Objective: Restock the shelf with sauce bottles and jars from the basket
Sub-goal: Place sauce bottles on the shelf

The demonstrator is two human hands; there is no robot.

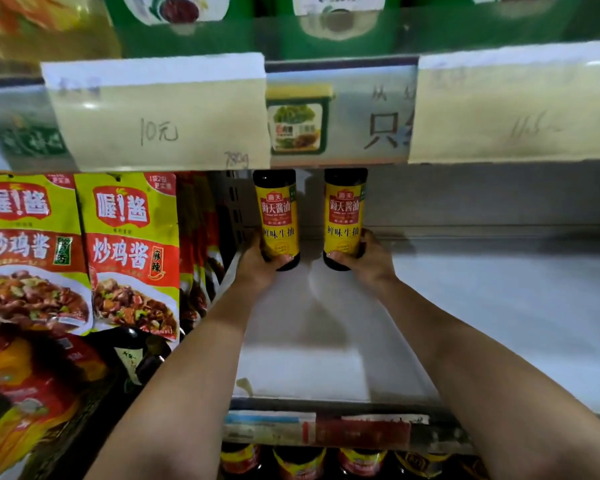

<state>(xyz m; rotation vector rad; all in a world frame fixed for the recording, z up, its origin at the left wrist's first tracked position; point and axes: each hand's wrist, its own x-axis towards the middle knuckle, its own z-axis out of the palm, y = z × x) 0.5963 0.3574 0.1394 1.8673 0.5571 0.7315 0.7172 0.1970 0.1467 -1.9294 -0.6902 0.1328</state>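
Observation:
Two dark soy sauce bottles with yellow labels stand upright at the back of a white shelf (482, 306). My left hand (257, 268) is wrapped around the base of the left bottle (278, 216). The right bottle (343, 216) is gripped low by my right hand (368, 261). The bottles stand a short gap apart, and their tops are hidden behind the price strip above. The basket is out of view.
Hanging sauce pouches (129, 251) and red packets fill the space left of the shelf bay. Paper price tags (160, 123) hang from the shelf above. Jars (298, 462) line the shelf below. The white shelf stretches out to the right of the bottles.

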